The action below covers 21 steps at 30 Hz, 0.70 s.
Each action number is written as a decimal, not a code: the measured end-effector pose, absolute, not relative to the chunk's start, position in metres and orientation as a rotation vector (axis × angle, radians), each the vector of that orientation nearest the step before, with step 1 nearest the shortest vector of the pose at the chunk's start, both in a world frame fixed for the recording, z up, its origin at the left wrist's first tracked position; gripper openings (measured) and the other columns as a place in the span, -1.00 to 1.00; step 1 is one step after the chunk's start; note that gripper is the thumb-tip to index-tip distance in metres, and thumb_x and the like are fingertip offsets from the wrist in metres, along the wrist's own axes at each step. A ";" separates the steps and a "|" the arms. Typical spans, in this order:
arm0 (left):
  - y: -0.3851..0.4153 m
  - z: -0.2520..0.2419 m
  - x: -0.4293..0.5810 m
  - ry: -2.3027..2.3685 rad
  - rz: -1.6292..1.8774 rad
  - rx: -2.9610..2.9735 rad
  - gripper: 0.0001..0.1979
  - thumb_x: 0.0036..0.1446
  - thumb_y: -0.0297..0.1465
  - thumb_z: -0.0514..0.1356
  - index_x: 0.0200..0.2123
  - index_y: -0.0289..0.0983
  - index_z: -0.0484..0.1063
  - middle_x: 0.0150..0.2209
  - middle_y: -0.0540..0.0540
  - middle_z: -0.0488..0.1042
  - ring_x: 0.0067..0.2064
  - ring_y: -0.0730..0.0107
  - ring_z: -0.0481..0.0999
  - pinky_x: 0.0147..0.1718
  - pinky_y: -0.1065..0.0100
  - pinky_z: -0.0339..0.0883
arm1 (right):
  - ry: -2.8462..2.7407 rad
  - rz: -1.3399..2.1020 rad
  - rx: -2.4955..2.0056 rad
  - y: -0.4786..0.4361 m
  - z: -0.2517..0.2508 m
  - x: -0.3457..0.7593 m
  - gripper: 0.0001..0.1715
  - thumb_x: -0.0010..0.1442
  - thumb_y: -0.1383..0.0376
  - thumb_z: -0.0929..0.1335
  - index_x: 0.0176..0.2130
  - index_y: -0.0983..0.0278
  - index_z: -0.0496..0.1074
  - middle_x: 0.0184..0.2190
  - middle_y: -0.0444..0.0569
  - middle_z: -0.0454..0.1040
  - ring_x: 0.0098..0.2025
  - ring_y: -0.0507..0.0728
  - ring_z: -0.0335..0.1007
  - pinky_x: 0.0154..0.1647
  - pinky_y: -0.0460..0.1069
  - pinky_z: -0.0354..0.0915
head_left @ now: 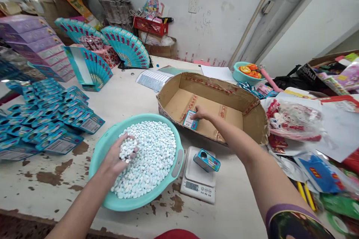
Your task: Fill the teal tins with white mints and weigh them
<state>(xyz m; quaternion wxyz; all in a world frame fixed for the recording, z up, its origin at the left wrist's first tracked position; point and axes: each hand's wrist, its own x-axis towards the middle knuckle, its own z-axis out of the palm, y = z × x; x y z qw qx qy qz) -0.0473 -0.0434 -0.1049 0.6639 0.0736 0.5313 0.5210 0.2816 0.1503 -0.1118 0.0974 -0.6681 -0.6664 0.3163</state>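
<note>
In the turquoise basin (pixel 180 145) lies a heap of small white and pale-blue candies (pixel 157 153). My left hand (pixel 115 157), palm up and fingers curled, cups a handful of these candies over the basin's left side. Inside a cardboard tray (pixel 175 99), my right hand (pixel 201 112) grips the end of a small blue box (pixel 189 120) down at the tray's near-left side. On the white digital scale (pixel 192 173) rests another blue box (pixel 207 160) with a round dark hole on one face. The scale's display is lit with digits.
Many blue boxes (pixel 58 123) stand in rows at the left. Blue display fans (pixel 126 46) and stacked purple boxes (pixel 33 44) are behind them. A small turquoise bowl (pixel 238 73) and a plastic bag with toys (pixel 297 119) sit to the right of the tray.
</note>
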 end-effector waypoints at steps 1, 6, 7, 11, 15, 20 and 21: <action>-0.043 -0.103 -0.048 1.195 1.228 0.142 -0.84 0.16 -0.32 0.09 -0.34 -0.29 0.36 -0.45 -0.10 0.43 -0.54 0.35 0.45 -0.72 0.46 0.24 | -1.988 0.875 -1.924 0.146 -0.105 0.282 -0.53 -0.29 0.38 0.55 -0.35 0.31 0.35 -0.43 -0.12 0.46 -0.38 0.07 0.37 -0.36 -0.06 0.30; -0.042 -0.105 -0.045 1.153 1.319 0.032 -0.85 0.17 -0.36 0.06 -0.28 -0.30 0.37 -0.39 -0.14 0.46 -0.48 0.34 0.50 -0.62 0.41 0.38 | -2.056 0.409 -1.480 0.099 -0.051 0.289 -0.59 -0.14 0.39 0.48 -0.22 0.23 0.43 -0.23 -0.10 0.45 -0.16 0.11 0.32 -0.09 0.02 0.26; -0.042 -0.107 -0.044 1.119 1.325 0.010 -0.87 0.16 -0.37 0.07 -0.33 -0.31 0.35 -0.45 -0.10 0.42 -0.55 0.40 0.45 -0.69 0.47 0.30 | -2.043 0.325 -1.331 0.086 -0.040 0.292 -0.63 -0.12 0.36 0.48 -0.23 0.22 0.45 -0.26 -0.10 0.46 -0.18 0.11 0.33 -0.10 0.04 0.26; -0.044 -0.110 -0.040 1.022 1.341 0.010 -0.90 0.13 -0.39 0.06 -0.37 -0.29 0.31 -0.55 -0.02 0.33 -0.62 0.48 0.35 -0.77 0.57 0.13 | -1.747 0.307 -0.925 0.039 -0.006 0.305 -0.60 -0.04 0.22 0.48 -0.15 0.16 0.45 -0.23 -0.11 0.46 -0.19 0.10 0.39 -0.13 0.04 0.31; -0.049 -0.104 -0.032 1.082 1.234 0.016 -0.90 0.11 -0.40 0.07 -0.30 -0.28 0.33 -0.50 -0.06 0.37 -0.58 0.46 0.39 -0.74 0.59 0.14 | -1.532 0.519 -0.877 0.017 0.000 0.305 -0.50 0.05 0.09 0.44 -0.02 0.11 0.35 -0.17 -0.11 0.44 -0.15 0.09 0.42 -0.12 0.05 0.36; -0.050 -0.096 -0.026 1.051 1.290 0.060 -0.76 0.20 -0.23 0.01 -0.28 -0.26 0.35 -0.43 -0.09 0.41 -0.53 0.45 0.42 -0.69 0.54 0.24 | -1.484 0.751 -0.977 -0.007 -0.011 0.267 -0.47 0.05 -0.03 0.41 -0.04 0.13 0.35 -0.14 -0.11 0.41 -0.08 0.10 0.40 -0.09 0.03 0.36; -0.049 -0.097 -0.025 1.081 1.301 0.055 -0.73 0.20 -0.20 0.01 -0.28 -0.26 0.35 -0.43 -0.10 0.42 -0.51 0.42 0.44 -0.67 0.51 0.28 | -1.502 0.820 -1.000 -0.013 -0.014 0.255 -0.48 0.05 -0.04 0.40 -0.06 0.14 0.37 -0.16 -0.11 0.41 -0.10 0.10 0.40 -0.10 0.03 0.36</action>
